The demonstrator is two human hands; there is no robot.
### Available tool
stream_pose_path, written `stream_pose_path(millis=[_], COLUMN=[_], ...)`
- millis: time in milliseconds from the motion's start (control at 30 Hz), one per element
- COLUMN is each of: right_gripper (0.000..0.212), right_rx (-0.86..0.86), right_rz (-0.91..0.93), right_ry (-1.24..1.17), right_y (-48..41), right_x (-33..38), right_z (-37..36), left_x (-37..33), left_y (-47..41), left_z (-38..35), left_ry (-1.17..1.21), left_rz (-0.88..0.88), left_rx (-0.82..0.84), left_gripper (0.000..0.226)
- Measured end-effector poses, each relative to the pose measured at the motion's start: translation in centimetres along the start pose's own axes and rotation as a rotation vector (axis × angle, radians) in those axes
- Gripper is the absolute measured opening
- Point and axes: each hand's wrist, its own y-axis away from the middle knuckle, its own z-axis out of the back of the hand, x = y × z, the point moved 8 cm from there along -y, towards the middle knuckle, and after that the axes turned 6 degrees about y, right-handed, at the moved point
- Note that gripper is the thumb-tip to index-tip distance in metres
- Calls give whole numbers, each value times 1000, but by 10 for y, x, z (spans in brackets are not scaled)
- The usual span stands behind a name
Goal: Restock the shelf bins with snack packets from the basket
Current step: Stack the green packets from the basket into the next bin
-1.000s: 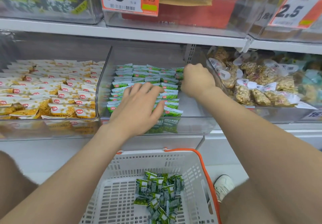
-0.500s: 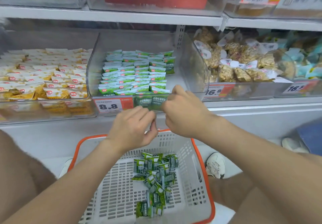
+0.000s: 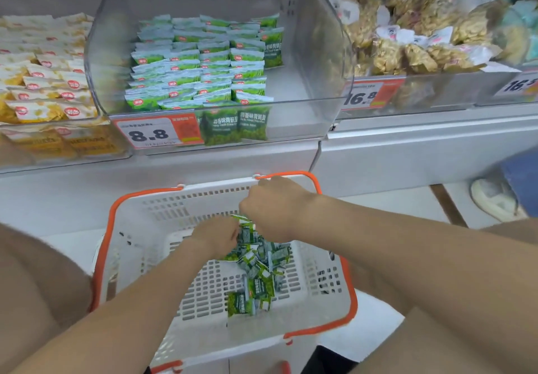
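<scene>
Head view: both hands are down in the basket point(image 3: 163, 219), below the shelf.
Change: a second ago the hands lay on the green packets in the middle bin point(image 3: 305, 53); half a second ago they were level with its front lip; now they are inside the basket, at the far end of the pile.
Left hand point(image 3: 217, 235): back up, fingers pushed down into the basket packets point(image 3: 259, 271); cannot tell if it grips any.
Right hand point(image 3: 272, 209): knuckles up, fingers curled under, just beside the left; what it holds, if anything, is hidden.
Basket packets: a loose heap from the far middle of the floor toward the near right.
Basket room: the left half of the floor is bare.
Bin packets point(image 3: 201, 62): neat rows in the left and middle of the bin; two more stand against the front wall, beside the price tag point(image 3: 148, 134).
Bin room: a bare strip along the right wall, back to front.
Neighbours: yellow packets point(image 3: 43, 82) in the left bin, bagged snacks point(image 3: 407, 38) in the right.
</scene>
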Motion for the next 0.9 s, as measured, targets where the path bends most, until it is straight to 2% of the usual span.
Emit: stream_pose_path(millis=[67,167,233,333,533,633,733,833,900], right_gripper=[22,40,35,20,15,19,25,32,39], right_rx=[84,193,210,199,214,231,196,126,111], right_rz=[40,87,90,83,86,98,121,106,62], right_ry=[6,-36,-31,-35,-53,-60,-58,-49,-124], right_y=[-6,-12,-17,-22,-23,-21,-20,-18,-16], right_x=[5,13,15,16,16,14,6,-5,-13], right_z=[-17,-37,-44,-47,-49,-47,-34,-16,-6], left_x=[7,19,19,20,30,31,26,13,-1], left_y=[-5,-10,-11,-12,-16,-11,0,15,29], left_z=[-37,-88,-106,-120,-113,-87,-46,4,41], left_ry=[1,-1,2,65,283,351,558,754,856], left_rz=[29,58,74,123,145,143,111,62,29], left_rx=[137,294,332,348,184,91,32,-17,-49], left_gripper=[9,53,65,56,35,20,2,27,32])
